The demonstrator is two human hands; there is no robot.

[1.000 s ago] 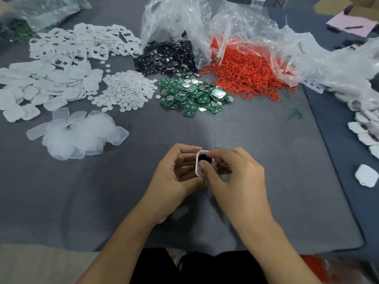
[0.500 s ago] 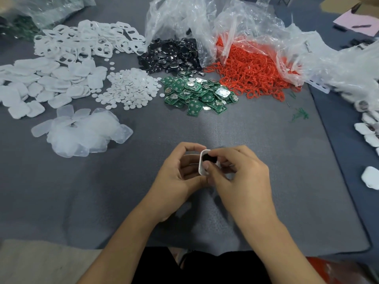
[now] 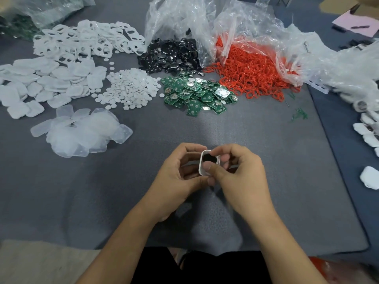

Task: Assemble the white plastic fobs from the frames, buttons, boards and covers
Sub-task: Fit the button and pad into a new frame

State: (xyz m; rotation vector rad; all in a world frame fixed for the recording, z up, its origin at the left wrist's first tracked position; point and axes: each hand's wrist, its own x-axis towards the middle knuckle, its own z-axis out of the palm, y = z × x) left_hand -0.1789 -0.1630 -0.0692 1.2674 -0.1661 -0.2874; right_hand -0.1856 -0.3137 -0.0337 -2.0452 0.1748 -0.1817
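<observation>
Now the white frame, with a black button seated in it, is held just above the grey surface, between both hands and close to the body. The left hand carries it from the left side, its grip closed on the frame's edge, fingers behind and thumb below. The right hand pinches it too: the index fingertip sits at the far end and the thumb presses on the near end. The frame's long axis runs away from the person, with the open face turned up toward the camera. I judge that a board comes next. The pile of green boards lies straight ahead, well apart, and about equally near to both hands. No brand or writing can be read; the marks on the boards are too small.
</observation>
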